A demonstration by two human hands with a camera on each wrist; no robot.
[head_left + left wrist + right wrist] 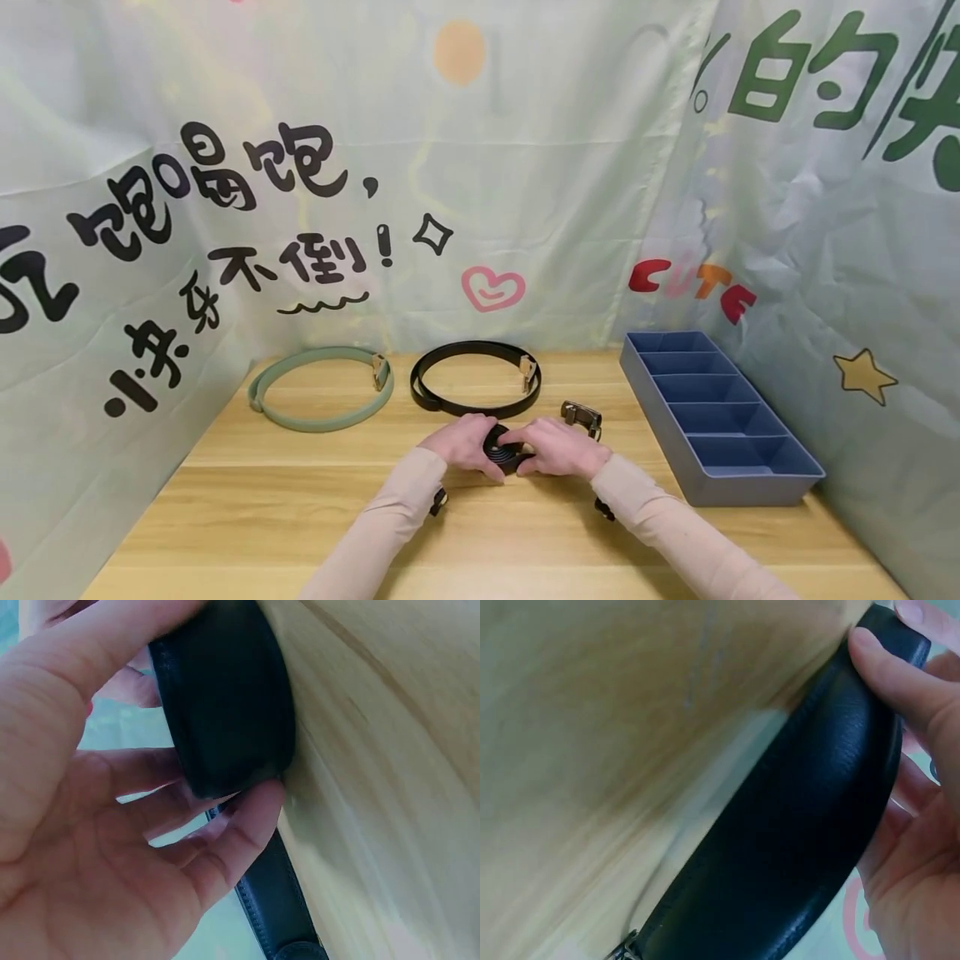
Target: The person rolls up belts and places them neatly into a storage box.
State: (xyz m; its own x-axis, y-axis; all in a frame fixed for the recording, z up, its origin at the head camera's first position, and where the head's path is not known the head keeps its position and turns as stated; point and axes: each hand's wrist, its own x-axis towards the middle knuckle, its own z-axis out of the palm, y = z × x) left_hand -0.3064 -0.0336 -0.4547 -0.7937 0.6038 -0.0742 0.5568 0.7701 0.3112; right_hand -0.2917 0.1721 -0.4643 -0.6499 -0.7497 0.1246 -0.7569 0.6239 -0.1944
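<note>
A black belt, coiled into a tight roll [501,454], stands on edge on the wooden table between the two hands. My left hand [468,443] curves around the roll's left side; in the left wrist view its thumb and fingers hold the coil [232,697]. From the right, my right hand [558,447] grips the same coil, its fingers over the top. In the right wrist view the thumb presses the outer strap [780,840], which runs off toward a metal buckle [626,946]. That buckle [581,415] shows beyond the right hand in the head view.
Behind the hands, a looped black belt [472,411] with a gold-toned buckle lies near the back. A looped green belt [322,425] is to its left. On the right stands a blue-grey tray [686,454] with several compartments. Printed cloth [555,208] hangs around the table.
</note>
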